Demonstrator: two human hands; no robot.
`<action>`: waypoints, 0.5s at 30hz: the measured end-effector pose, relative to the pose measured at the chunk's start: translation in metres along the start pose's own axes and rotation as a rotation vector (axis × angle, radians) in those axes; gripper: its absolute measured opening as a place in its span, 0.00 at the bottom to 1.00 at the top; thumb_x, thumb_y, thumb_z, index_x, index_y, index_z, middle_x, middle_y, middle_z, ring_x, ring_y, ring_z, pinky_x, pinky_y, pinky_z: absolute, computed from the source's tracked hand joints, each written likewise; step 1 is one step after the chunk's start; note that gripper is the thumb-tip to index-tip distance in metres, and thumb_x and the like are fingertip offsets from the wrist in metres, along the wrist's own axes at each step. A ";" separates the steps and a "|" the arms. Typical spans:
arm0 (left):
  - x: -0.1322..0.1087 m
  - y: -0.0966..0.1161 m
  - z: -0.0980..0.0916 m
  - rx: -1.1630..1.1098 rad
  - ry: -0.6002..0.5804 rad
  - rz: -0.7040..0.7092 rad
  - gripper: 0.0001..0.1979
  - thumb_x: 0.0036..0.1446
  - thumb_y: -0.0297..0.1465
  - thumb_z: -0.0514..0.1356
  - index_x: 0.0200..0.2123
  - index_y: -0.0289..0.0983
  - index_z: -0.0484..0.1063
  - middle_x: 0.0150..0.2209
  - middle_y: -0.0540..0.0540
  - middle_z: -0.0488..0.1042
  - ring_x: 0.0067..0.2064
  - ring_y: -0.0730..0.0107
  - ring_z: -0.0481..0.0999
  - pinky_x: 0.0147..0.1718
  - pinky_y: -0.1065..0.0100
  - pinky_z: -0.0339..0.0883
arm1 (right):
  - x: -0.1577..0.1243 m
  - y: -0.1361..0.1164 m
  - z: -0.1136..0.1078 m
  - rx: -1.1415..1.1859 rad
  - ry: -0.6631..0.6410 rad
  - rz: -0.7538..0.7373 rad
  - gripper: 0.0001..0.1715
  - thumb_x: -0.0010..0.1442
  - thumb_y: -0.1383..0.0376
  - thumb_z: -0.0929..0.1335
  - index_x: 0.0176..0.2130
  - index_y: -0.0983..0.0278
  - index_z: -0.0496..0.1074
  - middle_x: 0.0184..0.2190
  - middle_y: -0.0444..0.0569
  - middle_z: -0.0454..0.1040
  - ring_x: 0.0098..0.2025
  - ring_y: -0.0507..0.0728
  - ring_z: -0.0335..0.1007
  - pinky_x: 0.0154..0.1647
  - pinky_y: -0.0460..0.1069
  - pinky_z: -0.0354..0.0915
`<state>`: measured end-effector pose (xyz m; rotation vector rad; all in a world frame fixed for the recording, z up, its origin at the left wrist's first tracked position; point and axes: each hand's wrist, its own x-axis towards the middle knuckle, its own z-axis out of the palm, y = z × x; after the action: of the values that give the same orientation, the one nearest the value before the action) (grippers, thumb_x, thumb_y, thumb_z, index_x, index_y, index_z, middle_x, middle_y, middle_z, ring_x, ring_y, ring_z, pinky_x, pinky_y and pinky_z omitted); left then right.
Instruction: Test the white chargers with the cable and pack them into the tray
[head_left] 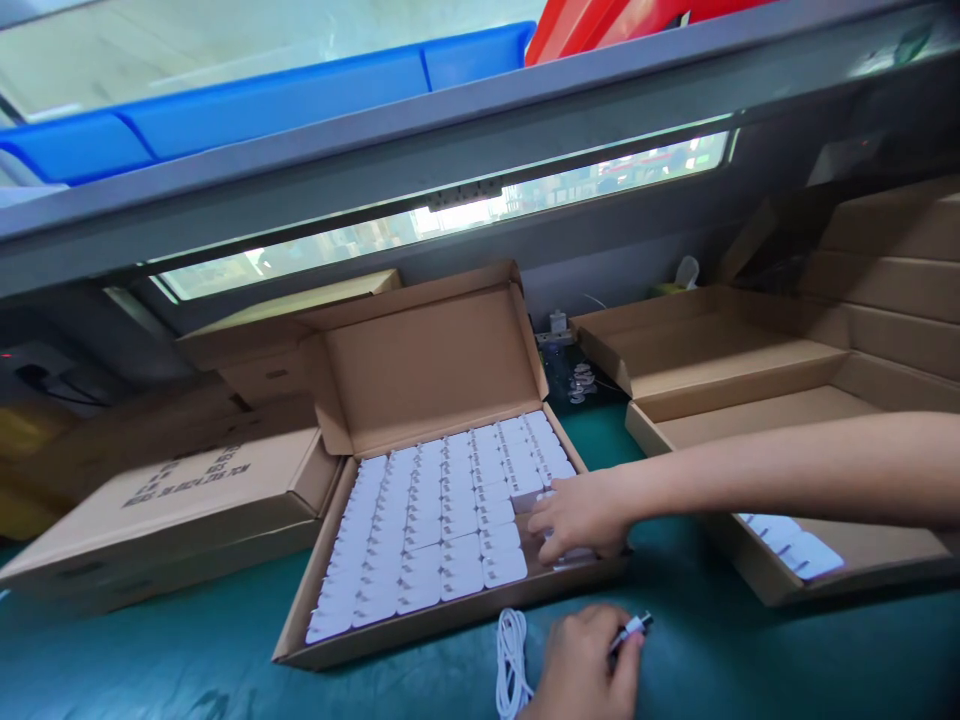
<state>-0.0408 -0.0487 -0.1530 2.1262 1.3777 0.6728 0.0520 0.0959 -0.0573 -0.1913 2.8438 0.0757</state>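
Rows of white plug-in chargers (427, 530) lying packed flat in an open cardboard carton (427, 370) on the desk (150, 650), w/ the lid standing up along the far side. Near-right corner of the carton has a gap w/ bare cardboard showing, and that's where the right hand (577, 515) is, reaching in from the right. Its fingers (544, 525) are curled over the chargers at the edge of that gap, grip only partly closed. Can't tell if it actually has hold of one or is just touching. Left hand (581, 665) is on the desk just outside the carton's near wall, grip pinched shut on a metal-tipped cable plug (630, 630). Coiled white cable (511, 665) lies right beside that hand, but can't tell if the plug belongs to that coil. To the right, under the right forearm, is a 2nd open carton (750, 440) w/ a few white chargers (791, 545) in its near corner. Stacked cardboard trays (885, 260) are behind it, further right. Left of the main carton is a closed box w/ black printing (187, 490), w/ more cardboard (247, 360) behind it. Far side has a grey shelf rail (450, 150) above the desk, carrying blue bins (262, 110) and a red bin (600, 25). Some small bits sit by the wall between the cartons, too small to make out.
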 end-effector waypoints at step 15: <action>-0.001 -0.002 0.001 0.039 -0.009 -0.005 0.06 0.55 0.29 0.53 0.32 0.39 0.71 0.29 0.48 0.75 0.30 0.66 0.74 0.27 0.71 0.62 | 0.007 0.002 0.007 -0.096 -0.007 -0.037 0.25 0.45 0.72 0.69 0.45 0.58 0.67 0.39 0.49 0.66 0.37 0.57 0.62 0.19 0.47 0.48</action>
<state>-0.0411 -0.0490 -0.1552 2.1530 1.4013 0.6384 0.0470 0.0977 -0.0658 -0.2636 2.8309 0.2052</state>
